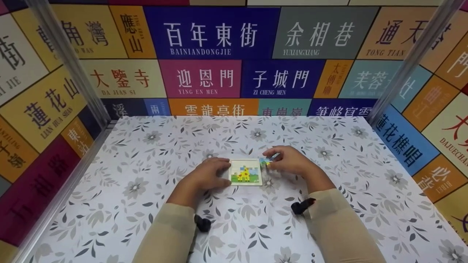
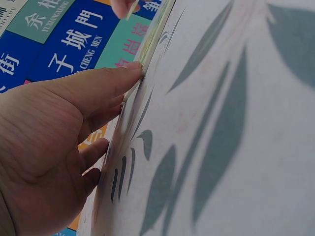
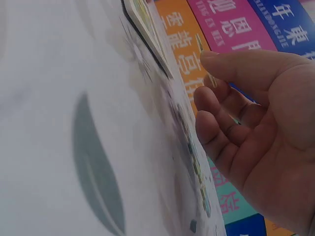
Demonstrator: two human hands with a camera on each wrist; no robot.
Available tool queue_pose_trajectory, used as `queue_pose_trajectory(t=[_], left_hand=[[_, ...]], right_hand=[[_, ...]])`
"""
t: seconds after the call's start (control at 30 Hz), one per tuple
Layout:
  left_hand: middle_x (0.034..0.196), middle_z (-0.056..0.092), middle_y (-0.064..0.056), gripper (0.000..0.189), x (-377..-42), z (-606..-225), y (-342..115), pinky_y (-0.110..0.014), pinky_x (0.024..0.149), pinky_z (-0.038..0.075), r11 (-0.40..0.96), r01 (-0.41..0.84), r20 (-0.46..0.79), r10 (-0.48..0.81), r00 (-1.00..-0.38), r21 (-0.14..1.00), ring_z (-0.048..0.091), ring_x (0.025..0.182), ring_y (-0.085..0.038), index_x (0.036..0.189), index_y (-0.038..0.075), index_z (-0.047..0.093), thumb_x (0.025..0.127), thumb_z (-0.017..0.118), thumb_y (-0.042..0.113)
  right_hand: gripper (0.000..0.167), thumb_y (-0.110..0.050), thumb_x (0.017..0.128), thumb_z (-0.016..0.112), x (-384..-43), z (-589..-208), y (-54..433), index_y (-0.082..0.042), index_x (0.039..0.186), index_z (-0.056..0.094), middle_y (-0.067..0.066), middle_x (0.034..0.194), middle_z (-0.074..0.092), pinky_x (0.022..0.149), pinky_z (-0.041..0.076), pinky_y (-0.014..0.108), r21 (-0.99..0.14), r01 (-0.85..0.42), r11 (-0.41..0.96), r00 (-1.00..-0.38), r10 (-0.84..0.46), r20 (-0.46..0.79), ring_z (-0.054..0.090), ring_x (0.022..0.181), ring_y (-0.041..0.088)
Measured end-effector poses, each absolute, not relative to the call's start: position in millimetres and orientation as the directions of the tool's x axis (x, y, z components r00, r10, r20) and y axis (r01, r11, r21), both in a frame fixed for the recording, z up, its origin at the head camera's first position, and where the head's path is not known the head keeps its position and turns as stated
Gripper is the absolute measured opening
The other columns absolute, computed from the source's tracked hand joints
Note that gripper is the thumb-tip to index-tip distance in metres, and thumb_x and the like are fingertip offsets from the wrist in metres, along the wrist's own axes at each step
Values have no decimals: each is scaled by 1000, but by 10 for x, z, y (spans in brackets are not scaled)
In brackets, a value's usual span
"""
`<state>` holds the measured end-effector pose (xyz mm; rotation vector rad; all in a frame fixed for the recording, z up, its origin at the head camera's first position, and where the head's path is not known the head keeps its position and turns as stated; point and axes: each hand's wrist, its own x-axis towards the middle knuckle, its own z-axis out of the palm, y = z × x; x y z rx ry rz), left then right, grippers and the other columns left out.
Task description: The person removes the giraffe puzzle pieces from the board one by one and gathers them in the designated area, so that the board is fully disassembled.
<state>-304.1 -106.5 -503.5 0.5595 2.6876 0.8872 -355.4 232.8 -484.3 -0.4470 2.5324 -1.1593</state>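
Observation:
A small square jigsaw puzzle board [image 1: 239, 163] with a pale frame lies flat on the table. Its lower part shows a yellow giraffe picture [image 1: 244, 176] on green, while the upper part is bare. My left hand [image 1: 209, 173] holds the board's left side, thumb at the near corner and fingers toward the far one; in the left wrist view the thumb [image 2: 110, 78] lies along its edge. To the right of the board, my right hand [image 1: 290, 160] pinches a thin puzzle piece [image 3: 199, 43] between thumb and fingers, above the tabletop. The piece's picture side cannot be made out.
Several loose puzzle pieces [image 3: 201, 182] lie on the table beneath my right hand, partly hidden by it. The floral tablecloth [image 1: 146, 153] spreads around the board. Panels with street names [image 1: 210, 33] stand behind and at both sides.

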Motion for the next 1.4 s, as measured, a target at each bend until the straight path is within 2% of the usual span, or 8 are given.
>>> queue_pose_trajectory(t=[0.2,0.3,0.57,0.87,1.07,1.4], left_hand=[[169,46,10,67,-3037,-5038,-1071,-51,138,20,748,233,-158,411,-898,622,27,166,-24,155,25,58,93,82,37],[169,46,10,67,-3039,-5034,-1070,-50,138,20,747,240,-153,415,-897,620,28,165,-24,155,24,58,94,82,37],[169,47,3,67,-3041,-5033,-1067,-50,137,20,731,293,-105,445,-889,617,31,164,-26,155,18,58,94,82,34],[169,47,5,68,-3027,-5030,-1066,-49,138,20,736,280,-112,434,-894,617,31,164,-25,156,19,58,94,81,34],[170,46,7,69,-3025,-5023,-1066,-50,138,19,743,260,-131,423,-897,616,30,165,-24,156,21,57,94,81,35],[169,46,6,69,-3037,-5025,-1055,-51,138,19,750,258,-136,419,-898,609,29,165,-25,156,22,57,93,81,37]], right_hand=[[49,-20,92,83,-3586,-4897,2444,-20,140,71,12,135,69,79,59,33,-784,-108,612,-907,-384,-175,69,105,23],[48,-20,93,82,-3590,-4924,2472,-19,140,71,13,136,69,78,61,32,-774,-105,625,-906,-382,-185,70,103,21],[48,-21,91,85,-3608,-4961,2506,-21,137,72,10,136,70,80,58,33,-744,-96,661,-913,-356,-198,68,110,24],[46,-18,92,84,-3610,-4976,2510,-18,137,72,8,135,73,82,55,34,-717,-146,681,-909,-379,-175,64,103,24],[46,-16,91,85,-3608,-4972,2499,-16,136,73,9,134,73,83,56,34,-708,-159,688,-908,-383,-169,65,104,24],[50,-20,89,87,-3587,-4931,2387,-20,137,72,9,135,72,75,57,32,-730,-116,673,-915,-359,-186,68,104,24]])
